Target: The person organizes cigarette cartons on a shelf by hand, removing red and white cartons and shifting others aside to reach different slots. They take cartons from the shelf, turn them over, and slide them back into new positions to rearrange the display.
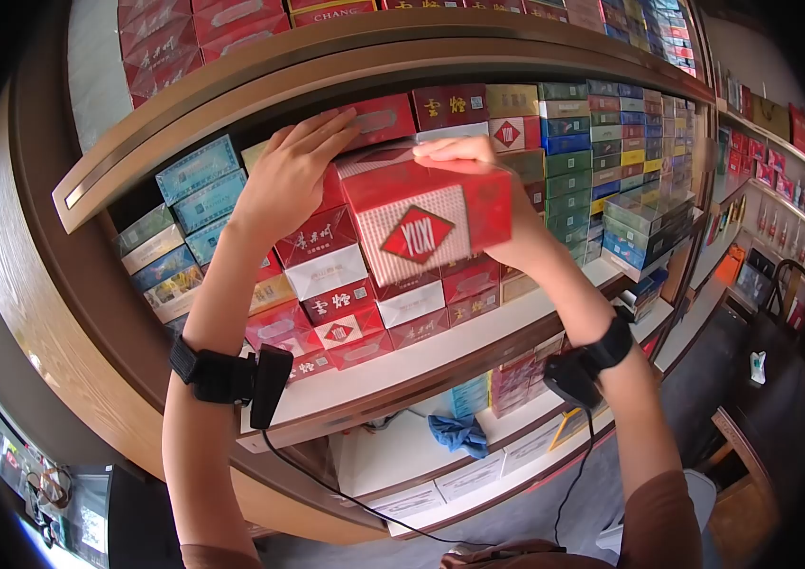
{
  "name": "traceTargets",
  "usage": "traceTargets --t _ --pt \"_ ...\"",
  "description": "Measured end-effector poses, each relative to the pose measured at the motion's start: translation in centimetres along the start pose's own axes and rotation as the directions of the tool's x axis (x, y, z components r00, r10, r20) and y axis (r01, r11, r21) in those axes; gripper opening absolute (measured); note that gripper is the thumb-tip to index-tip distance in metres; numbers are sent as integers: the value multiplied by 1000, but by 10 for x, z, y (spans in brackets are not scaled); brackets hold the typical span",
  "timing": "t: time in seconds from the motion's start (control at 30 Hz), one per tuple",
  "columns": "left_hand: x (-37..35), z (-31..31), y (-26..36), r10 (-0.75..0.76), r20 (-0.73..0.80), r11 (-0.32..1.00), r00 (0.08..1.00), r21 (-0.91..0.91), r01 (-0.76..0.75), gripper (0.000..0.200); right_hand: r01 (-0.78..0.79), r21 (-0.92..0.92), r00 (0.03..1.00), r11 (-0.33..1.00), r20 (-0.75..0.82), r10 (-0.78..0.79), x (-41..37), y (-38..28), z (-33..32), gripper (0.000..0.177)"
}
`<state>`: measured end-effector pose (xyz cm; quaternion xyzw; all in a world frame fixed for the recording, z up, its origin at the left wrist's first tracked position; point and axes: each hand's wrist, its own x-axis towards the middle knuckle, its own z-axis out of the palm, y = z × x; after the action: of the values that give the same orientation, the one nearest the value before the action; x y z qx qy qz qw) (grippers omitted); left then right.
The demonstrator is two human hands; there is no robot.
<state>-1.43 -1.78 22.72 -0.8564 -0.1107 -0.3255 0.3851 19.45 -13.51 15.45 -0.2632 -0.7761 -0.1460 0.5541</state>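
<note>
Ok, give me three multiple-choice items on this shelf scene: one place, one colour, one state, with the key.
1. Where is the blue cloth?
A. on the top shelf
B. on the lower shelf
C. on the floor

2. What colour is the YUXI carton?
A. green
B. red
C. blue

3. How is the carton held?
A. lying flat on a shelf
B. hanging from a hook
C. raised, the right hand gripping its top edge

Answers: 1 B, it lies well below the carton. 2 B, red faces surround the logo. 3 C, the hand curls over its top.
</note>
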Motion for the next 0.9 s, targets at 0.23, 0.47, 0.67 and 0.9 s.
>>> traceTargets --t 0.23,0.47,0.67,0.9 --pt "-15 -7 2 -111 -227 991 968 48 126 50 231 -398 770 888 -483 -417 -27 0 40 70" --pt "-26 10 -3 -117 -219 980 969 129 148 42 -98 -744 982 661 -181 -59 -26 14 87 71" --pt "-32 24 5 -167 -193 933 967 286 218 54 -157 -761 987 630 -134 85 -23 50 110 72" --pt "-65 4 108 -268 -123 931 956 -287 225 49 -221 -238 975 946 -45 216 -128 -45 105 57"
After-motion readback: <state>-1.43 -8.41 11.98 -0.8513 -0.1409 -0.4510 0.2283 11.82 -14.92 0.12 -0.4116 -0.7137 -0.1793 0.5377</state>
